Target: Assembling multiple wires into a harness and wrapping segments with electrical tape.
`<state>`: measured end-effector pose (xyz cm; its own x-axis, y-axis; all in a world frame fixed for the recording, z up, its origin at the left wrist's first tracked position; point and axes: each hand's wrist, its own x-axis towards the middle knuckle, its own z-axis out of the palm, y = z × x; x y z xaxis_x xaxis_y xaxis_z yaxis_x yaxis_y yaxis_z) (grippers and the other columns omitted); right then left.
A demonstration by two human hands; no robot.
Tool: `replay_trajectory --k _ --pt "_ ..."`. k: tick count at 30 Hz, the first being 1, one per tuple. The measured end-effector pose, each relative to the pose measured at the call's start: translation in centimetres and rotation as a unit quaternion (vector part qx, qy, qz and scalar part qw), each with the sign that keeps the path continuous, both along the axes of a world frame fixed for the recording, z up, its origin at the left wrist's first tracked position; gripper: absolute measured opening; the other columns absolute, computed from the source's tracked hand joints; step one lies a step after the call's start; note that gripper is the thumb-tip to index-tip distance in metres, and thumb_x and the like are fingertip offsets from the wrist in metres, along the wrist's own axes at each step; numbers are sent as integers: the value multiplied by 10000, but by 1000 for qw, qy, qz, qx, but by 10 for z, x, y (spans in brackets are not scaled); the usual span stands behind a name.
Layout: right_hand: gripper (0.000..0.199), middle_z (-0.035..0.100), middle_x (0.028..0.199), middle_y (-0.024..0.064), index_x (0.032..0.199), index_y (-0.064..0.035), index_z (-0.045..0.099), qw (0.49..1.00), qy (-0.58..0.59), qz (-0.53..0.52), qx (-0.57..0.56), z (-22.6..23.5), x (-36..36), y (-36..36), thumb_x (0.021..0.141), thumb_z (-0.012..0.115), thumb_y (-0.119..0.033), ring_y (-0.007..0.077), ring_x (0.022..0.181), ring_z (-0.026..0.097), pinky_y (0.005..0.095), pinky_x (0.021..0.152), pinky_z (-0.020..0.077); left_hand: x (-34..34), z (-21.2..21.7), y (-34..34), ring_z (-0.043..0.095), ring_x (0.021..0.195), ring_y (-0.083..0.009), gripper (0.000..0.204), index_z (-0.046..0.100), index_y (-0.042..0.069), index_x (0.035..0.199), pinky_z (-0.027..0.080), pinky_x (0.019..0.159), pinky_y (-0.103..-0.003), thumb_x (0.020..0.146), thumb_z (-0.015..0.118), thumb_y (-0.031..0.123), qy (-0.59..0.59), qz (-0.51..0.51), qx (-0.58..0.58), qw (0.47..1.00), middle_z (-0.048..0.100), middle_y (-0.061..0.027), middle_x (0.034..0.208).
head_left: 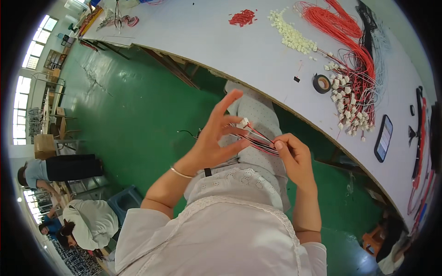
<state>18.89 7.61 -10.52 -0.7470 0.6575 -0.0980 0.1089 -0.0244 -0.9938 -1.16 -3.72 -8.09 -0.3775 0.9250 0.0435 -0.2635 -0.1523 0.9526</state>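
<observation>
Wire bundle (263,145), red, black and pale strands, held in the air over the person's lap, in front of the worktop edge. White connector (245,122) at the upper left of the bundle, close to the left hand's fingertips. Right hand (297,158): thumb and index finger pinching the strands at the bundle's right end. Left hand (209,142): index raised, spread well away from the thumb; thumb tip at the strands, other fingers bent behind; cannot tell if they grip. Bangle (182,174) on left wrist. Black wire end (186,132) sticks out left of that hand.

Worktop (184,27) beyond the lap, curving down the right side. On it, nearest first: small black piece (297,79), black tape roll (322,83), then a heap of wired white connectors (352,110) just right of the roll. Phone (384,138) below the heap, screen lit. Farther up: cream connector pile (294,37), red pieces (242,18) left of it, long red wires (338,20) to the right.

Green floor (115,101) below. At lower left, blue stool (125,202) beside a seated person in a pale top (92,223); another person (37,172) bending nearby, cardboard box (44,146) near them.
</observation>
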Motion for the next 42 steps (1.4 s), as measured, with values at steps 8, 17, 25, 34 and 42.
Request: replay_trajectory --k 8,17,25,34,42 --pt "163 574 748 -18 919 0 641 995 -48 41 79 28 -2 1 977 570 -135 41 652 416 210 582 343 -26 3 -11 608 822 -269 311 625 78 1175 513 670 -335 870 683 74 535 -125 78 832 612 -81 1012" --pt "110 518 669 0 841 -7 697 971 -95 99 198 45 8 23 887 685 -106 77 576 401 248 522 312 -14 -3 -17 576 641 -244 134 645 65 1019 464 552 -347 891 670 96 540 -69 39 838 565 -59 806" --pt "104 529 654 35 844 -23 709 953 -85 84 280 48 9 50 844 724 -126 112 563 449 275 511 330 13 -8 -14 536 562 -164 60 673 36 945 424 494 -259 890 684 57 460 -18 -24 888 585 -68 775" --pt "142 651 898 94 1013 -42 693 933 -80 -68 343 29 2 79 896 667 -117 214 788 585 324 715 472 27 -88 -45 534 651 -68 205 662 37 937 429 534 -230 979 589 223 -106 -53 -320 940 572 22 765" --pt "305 678 998 95 1187 -84 651 771 -273 -130 560 -6 -24 134 883 647 -61 276 942 605 377 832 477 40 -135 -36 534 707 -67 235 659 57 986 427 570 -230 982 587 280 -231 -21 -384 894 590 21 831"
